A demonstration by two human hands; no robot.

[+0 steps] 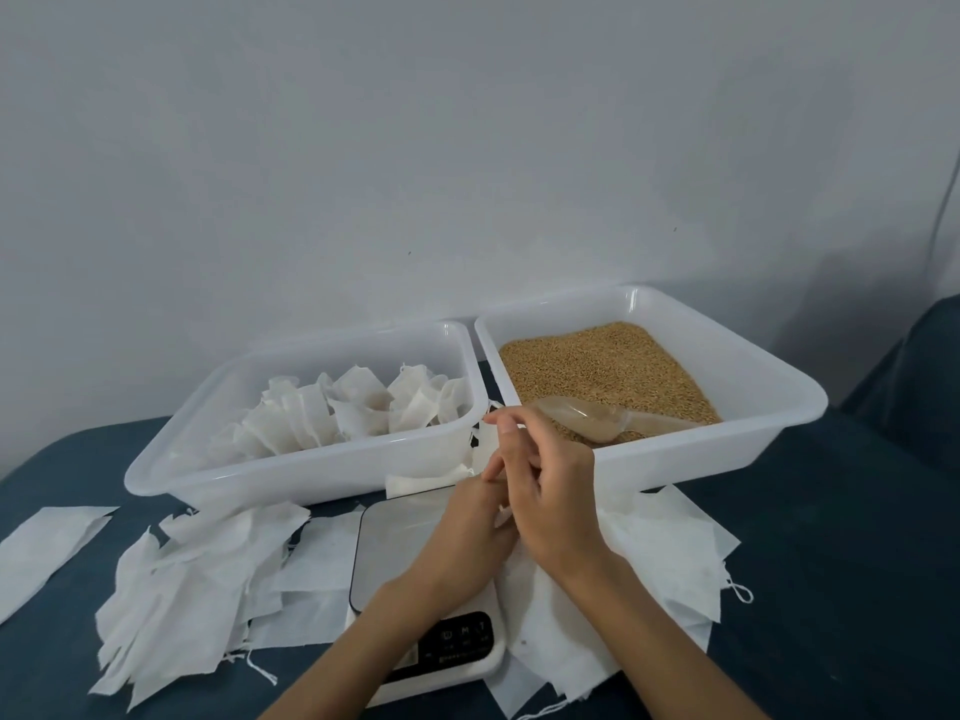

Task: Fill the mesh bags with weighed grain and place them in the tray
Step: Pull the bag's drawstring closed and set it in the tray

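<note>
Both hands over the scale [400, 553]: left hand [470, 527] and right hand [550, 506] pinching 1 mesh bag [503, 514] between them. Looks flimsy, light, floppy; best gripped near the drawstring mouth.

We see two white trays [311, 480], one with white mesh bags [358, 413], one with golden-tan grain [597, 366] and a translucent beige scoop [597, 423], on a dark blue desk [831, 563]; the scale [415, 563] is white with a black panel.

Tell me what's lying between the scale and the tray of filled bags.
In the head view, flat empty mesh bags lie between the scale and the tray of filled bags.
</note>
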